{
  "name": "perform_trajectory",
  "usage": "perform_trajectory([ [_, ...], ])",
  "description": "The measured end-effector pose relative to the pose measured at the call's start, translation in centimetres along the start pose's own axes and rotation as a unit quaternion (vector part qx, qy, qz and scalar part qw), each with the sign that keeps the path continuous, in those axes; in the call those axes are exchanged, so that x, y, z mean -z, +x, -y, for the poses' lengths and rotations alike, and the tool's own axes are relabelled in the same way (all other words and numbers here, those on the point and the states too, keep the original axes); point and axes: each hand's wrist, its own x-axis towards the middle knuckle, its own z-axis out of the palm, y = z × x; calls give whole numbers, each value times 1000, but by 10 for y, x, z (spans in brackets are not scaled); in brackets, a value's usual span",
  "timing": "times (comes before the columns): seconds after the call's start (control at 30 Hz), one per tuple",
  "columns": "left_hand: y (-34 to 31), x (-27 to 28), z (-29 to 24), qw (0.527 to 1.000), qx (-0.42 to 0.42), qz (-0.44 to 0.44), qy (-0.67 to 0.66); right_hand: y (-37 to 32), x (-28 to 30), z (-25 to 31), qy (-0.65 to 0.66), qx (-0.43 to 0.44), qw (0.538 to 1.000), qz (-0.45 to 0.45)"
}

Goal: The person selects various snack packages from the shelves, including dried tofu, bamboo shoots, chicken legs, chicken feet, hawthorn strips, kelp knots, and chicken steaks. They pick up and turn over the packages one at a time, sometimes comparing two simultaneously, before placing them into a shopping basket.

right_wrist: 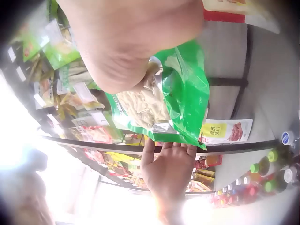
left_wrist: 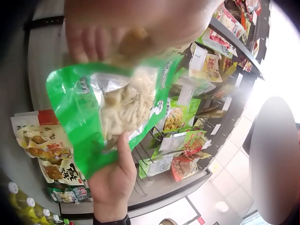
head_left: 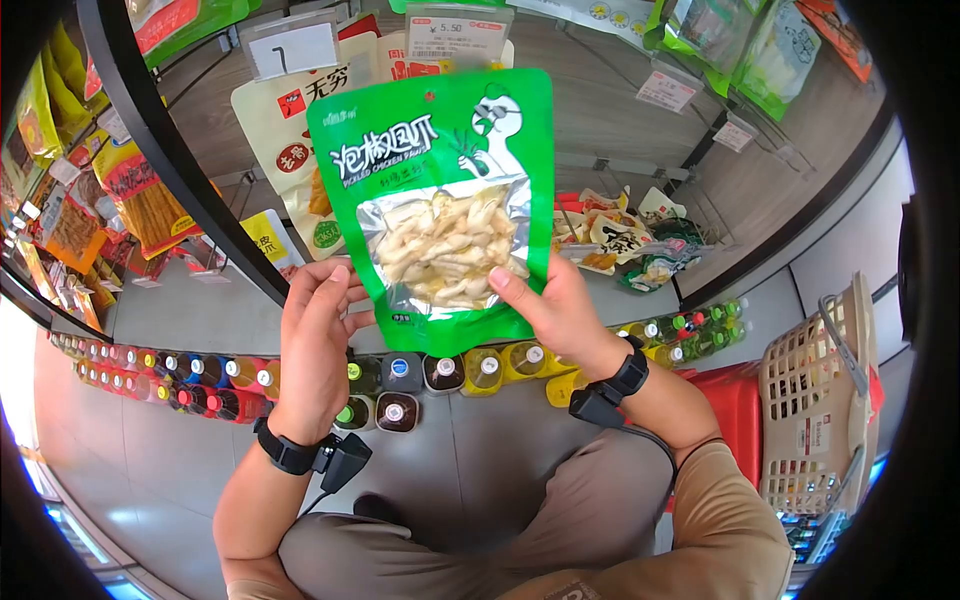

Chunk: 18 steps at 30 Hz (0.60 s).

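A green bag of pickled chicken paws (head_left: 450, 240) is held upright before the shelf, its clear window showing pale pieces. The right hand (head_left: 560, 310) grips its lower right edge, thumb across the front; its fingers are hidden behind. At the lower left edge is the left hand (head_left: 322, 320), fingers extended and loosely bent beside the bag. In the right wrist view the left hand (right_wrist: 169, 171) shows its palm, fingertips at the edge of the bag (right_wrist: 183, 103). The left wrist view shows the right hand's thumb (left_wrist: 124, 152) on the bag (left_wrist: 77, 112).
Hanging packs (head_left: 310, 150) with price tags (head_left: 290, 50) are behind the bag. Rows of bottles (head_left: 483, 370) stand along the shelf's base. A beige basket (head_left: 815, 400) is at the right beside a red object (head_left: 730, 410). More snack packs (head_left: 145, 190) hang at the left past a dark post.
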Motion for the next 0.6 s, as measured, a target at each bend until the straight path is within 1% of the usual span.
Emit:
perform_trajectory([
  [0.13,2,-1,3,1000,-20,-6,6,3,0,5,-9,13,1000,-16],
  [0.2,1,-2,4,1000,-24,-14,10,5,-2,5,21,26,999,-22],
  [0.33,2,2,9,1000,-14,-12,14,5,-3,6,35,22,999,-26],
  [0.43,4,4,11,1000,-3,-9,18,2,-1,6,1,32,999,-12],
  [0.6,7,2,13,1000,2,3,16,2,-1,14,35,35,998,-45],
])
